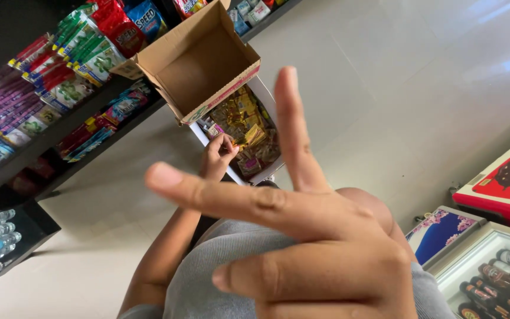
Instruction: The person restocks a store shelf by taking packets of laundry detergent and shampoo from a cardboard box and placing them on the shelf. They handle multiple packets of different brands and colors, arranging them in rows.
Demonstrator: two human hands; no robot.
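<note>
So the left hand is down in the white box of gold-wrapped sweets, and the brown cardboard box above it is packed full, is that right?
Not quite. The head view shows the brown cardboard box open and empty, bare cardboard inside. The rest holds: the left hand reaches into the white box of gold-wrapped sweets.

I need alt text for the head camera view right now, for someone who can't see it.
A right hand is raised close to the camera with fingers spread, while the left hand reaches into a white box of gold-wrapped sweets on the floor. An empty cardboard box sits beside snack shelves.
</note>
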